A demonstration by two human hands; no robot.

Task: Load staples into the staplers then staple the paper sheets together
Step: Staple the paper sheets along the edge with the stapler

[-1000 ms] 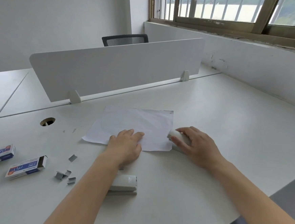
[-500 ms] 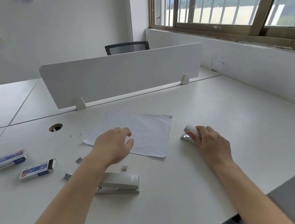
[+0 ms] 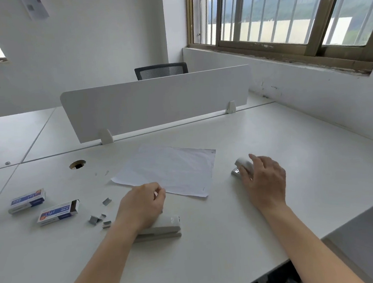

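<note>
A: Where do we find the paper?

B: The paper (image 3: pixel 170 171) lies flat on the white table (image 3: pixel 274 190), in front of the divider (image 3: pixel 155 103), with one staple showing at its far right corner.

A: And our hands?

B: The left hand (image 3: pixel 141 206) hovers at the paper's near edge, fingers curled inward, thumb meeting fingertips; we cannot tell whether anything sits in that grip. Just below its wrist lies one stapler (image 3: pixel 163 228), closed and flat on the table, partly hidden by the hand.

A: The right one?

B: The right hand (image 3: pixel 264 180) rests over the second stapler (image 3: pixel 242 167), well to the right of the paper. Its fingers are spread and loose (the grip is open, draped on the body rather than clamped), and the stapler's metal nose points toward the sheet.

A: What about staples?

B: Loose staple strips (image 3: pixel 99 218) are scattered left of the near stapler. Further left lie two staple boxes (image 3: pixel 57 213), the nearer one with its end flap open. A cable hole (image 3: pixel 77 164) sits beyond them.
</note>
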